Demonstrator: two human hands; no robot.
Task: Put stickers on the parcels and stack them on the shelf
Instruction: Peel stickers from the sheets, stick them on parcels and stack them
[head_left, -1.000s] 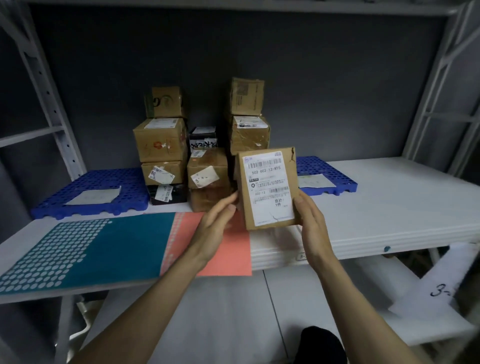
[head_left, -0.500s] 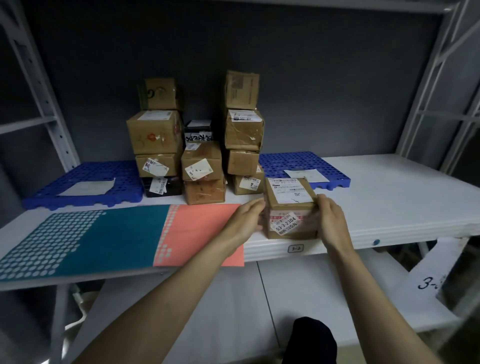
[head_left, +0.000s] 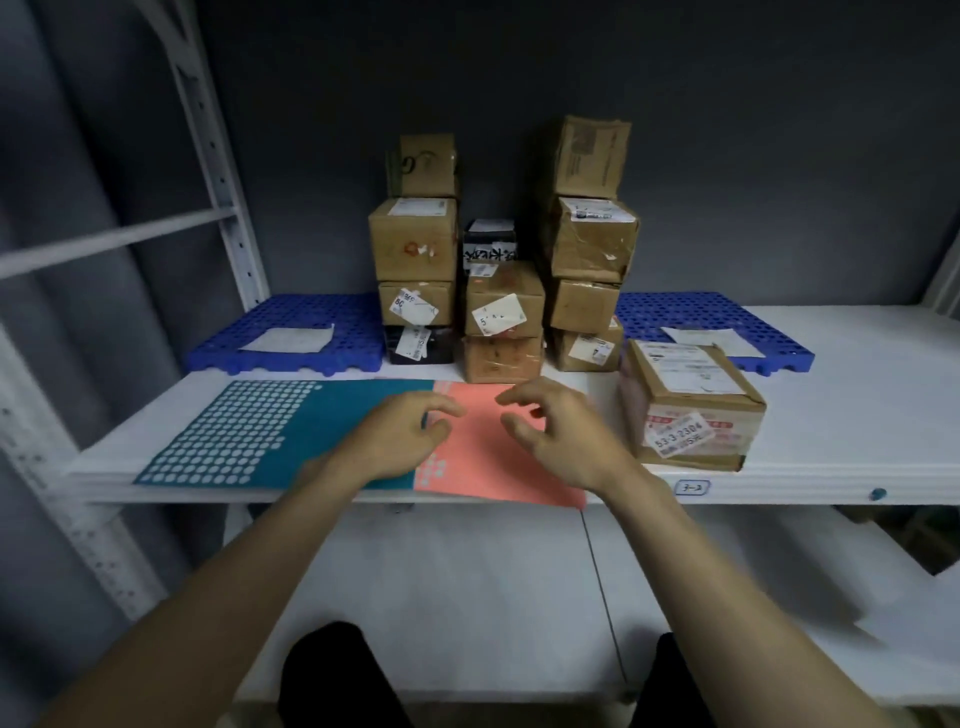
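We are holding our left hand (head_left: 402, 441) and right hand (head_left: 558, 441) over the sticker sheet (head_left: 311, 431) at the shelf's (head_left: 857, 415) front edge, fingers loosely curled, grasping nothing. The parcel (head_left: 691, 402) is sitting just right of them near that edge, with stacked boxes (head_left: 504, 270) standing toward the back.

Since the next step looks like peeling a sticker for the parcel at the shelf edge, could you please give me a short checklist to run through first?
1. Parcel set flat on the shelf, no hand on it: ok.
2. Left hand and right hand hold nothing, both over the sticker sheets: ok.
3. Teal sheet has dot stickers left: ok.
4. Salmon sheet has stickers left: a few near its lower left; rest cannot tell.
5. Parcel already has a dot sticker: cannot tell.
6. Stacks behind stand steady: cannot tell.
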